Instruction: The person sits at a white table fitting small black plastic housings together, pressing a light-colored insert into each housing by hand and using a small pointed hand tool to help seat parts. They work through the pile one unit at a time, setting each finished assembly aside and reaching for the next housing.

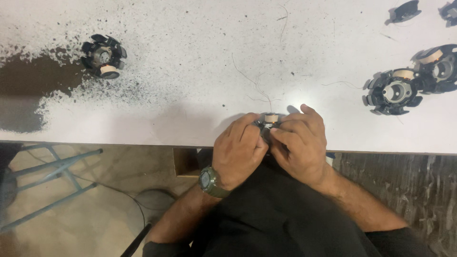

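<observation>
Black coil core (268,123), 1 wound pole showing: at table edge (143,138), clamped between left hand (239,150) and right hand (300,145), thin wire (257,85) trailing. Step judged: winding; next calls for steady tension. 3 similar cores (394,91) lie apart.

Bright, even light falls from overhead onto the white tabletop (200,71), which looks slightly washed out beyond the fingers (285,127). A small hot glare spot sits on the tabletop just past the fingers, beside the wound coil (271,117) they hold. A soft, pale shadow spreads to the left of the fingers along the near edge. Below the fingers, toward the floor (95,209) and the dark clothing, the picture turns dim and loses detail. Focus is soft throughout, and the far corners look faintly stretched and blurred.
</observation>
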`<state>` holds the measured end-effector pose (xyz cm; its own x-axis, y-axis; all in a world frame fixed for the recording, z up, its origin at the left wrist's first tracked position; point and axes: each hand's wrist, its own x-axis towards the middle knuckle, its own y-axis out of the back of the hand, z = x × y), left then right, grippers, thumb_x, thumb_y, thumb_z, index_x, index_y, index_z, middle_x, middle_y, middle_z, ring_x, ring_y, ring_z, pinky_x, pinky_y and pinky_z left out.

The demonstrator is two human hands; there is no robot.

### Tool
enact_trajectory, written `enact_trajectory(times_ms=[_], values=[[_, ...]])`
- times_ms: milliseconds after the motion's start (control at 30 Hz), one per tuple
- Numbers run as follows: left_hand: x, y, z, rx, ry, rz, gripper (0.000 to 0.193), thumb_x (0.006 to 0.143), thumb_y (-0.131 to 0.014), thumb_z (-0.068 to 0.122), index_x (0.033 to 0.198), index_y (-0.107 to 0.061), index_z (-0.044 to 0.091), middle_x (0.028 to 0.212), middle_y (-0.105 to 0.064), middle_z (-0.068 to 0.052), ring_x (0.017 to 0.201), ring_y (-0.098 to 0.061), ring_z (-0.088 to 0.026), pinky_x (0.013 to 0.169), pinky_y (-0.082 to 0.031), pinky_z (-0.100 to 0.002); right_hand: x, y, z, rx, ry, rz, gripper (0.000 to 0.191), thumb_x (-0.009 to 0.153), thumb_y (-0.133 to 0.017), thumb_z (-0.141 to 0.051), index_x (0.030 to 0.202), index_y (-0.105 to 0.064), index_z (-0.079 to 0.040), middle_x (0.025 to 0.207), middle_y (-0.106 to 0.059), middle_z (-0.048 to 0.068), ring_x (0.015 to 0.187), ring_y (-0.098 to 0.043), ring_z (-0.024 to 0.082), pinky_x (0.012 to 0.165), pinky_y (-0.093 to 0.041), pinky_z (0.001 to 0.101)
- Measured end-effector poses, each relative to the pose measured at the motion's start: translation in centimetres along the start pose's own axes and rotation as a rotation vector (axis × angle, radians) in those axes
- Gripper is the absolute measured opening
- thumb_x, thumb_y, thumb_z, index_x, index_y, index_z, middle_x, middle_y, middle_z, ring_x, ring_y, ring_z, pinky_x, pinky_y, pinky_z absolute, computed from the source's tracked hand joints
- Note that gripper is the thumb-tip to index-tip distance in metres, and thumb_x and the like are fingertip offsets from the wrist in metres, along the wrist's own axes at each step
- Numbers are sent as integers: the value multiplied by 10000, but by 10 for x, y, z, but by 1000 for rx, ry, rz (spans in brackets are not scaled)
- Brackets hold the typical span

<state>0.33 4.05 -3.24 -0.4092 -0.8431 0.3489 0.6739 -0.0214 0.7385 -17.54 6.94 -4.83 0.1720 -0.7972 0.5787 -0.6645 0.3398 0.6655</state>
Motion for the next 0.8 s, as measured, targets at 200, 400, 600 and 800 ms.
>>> enact_trajectory(times_ms=[200,400,600,800], values=[[2,43,-45,-2,-51,27,280,913,-772,112,1123,-592,72,1368,-636,-161,1198,-661,-272,981,-586,-390,8,26,12,-122,-123,-75,341,794,-803,36,1087,-653,-53,1107,-669,126,1154,-640,318,1178,-413,547],[62,179,-174,420,185,225,1011,960,-848,504,1598,-256,-9,1588,-402,-335,1517,-420,-432,1247,-415,-507,-8,66,48,-298,-201,31,206,1064,-789,-10,1180,-621,-34,1194,-676,125,1169,-626,283,1183,-413,466],[57,172,-153,288,482,-150,1316,675,-847,589,1612,-122,14,1548,-398,-338,1438,-422,-422,1139,-414,-516,-29,65,70,-236,-283,77,165,1090,-743,-1,1137,-588,-33,1187,-695,113,1172,-664,263,1189,-434,450],[48,100,-108,209,107,-263,1206,737,-909,437,1613,-206,-1,1456,-529,-285,1332,-538,-410,1134,-428,-540,-26,65,73,-230,-303,75,163,1072,-744,0,1130,-594,-27,1201,-707,124,1125,-638,288,1168,-437,422]])
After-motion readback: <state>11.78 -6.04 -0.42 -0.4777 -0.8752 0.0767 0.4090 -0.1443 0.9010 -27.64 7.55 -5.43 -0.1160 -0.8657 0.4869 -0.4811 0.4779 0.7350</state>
